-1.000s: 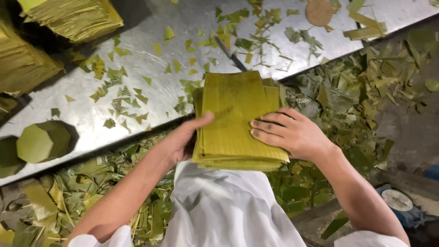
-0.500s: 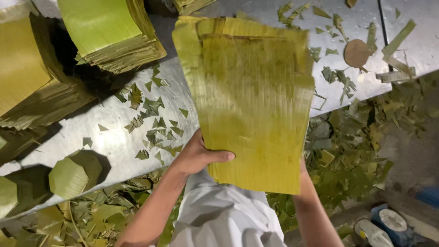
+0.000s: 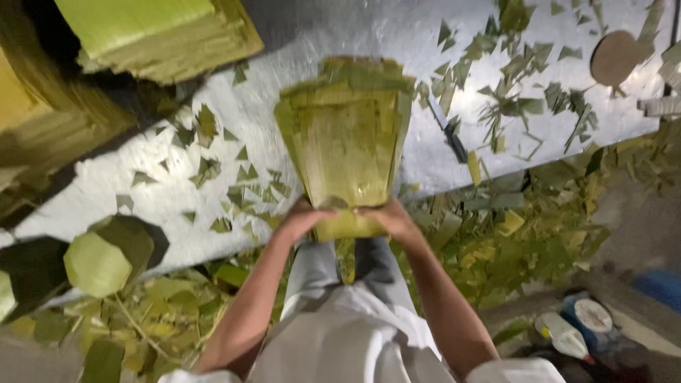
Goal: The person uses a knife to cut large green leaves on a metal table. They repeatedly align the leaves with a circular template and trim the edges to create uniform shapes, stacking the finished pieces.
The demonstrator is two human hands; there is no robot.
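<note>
Metal tabletop (image 3: 298, 42) fills the far half of the view, running from near left to far right and strewn with small green leaf scraps (image 3: 213, 174). Two big piles of cut leaves (image 3: 152, 32) sit at its far left, one bright green on top, the other more yellow. Heaps of leaf waste (image 3: 511, 241) cover the floor to the right and left of the person. One stack of trimmed yellow-green leaves (image 3: 347, 142) is held at the middle, over the near edge of the table; its long axis runs near to far, the narrow end near, the wider end pointing away. The left hand (image 3: 301, 220) and the right hand (image 3: 390, 216) each clasp a near corner, fingers closed around the stack's bottom edge. One octagonal leaf stack (image 3: 96, 264) lies at the near left. One round brown disc (image 3: 616, 58) rests far right. One dark knife-like tool (image 3: 448, 133) lies just right of the stack.
</note>
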